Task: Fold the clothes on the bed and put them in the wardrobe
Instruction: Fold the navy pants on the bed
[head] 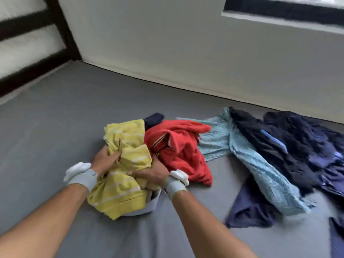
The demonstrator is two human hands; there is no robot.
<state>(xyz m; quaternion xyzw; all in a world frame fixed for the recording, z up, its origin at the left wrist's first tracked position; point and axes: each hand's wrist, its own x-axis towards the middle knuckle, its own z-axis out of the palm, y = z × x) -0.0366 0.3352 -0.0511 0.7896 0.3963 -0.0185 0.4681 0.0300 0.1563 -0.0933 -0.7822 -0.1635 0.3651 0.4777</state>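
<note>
A crumpled yellow shirt with thin white stripes (124,175) lies bunched on the grey bed (55,118) in front of me. My left hand (105,159) grips its left side and my right hand (150,173) grips its lower right folds. Under the yellow shirt a pale white edge (149,205) shows; I cannot tell what it belongs to. A red shirt (182,149) lies heaped just right of my hands, touching the yellow one. Further right sprawl a light blue patterned garment (260,168) and dark navy clothes (297,142).
A navy cloth (249,207) lies flat at the lower right, with another dark piece (337,237) at the right edge. A white wall (186,53) runs along the bed's far side, under a dark window frame (279,8). A dark-framed headboard (28,43) stands at the left.
</note>
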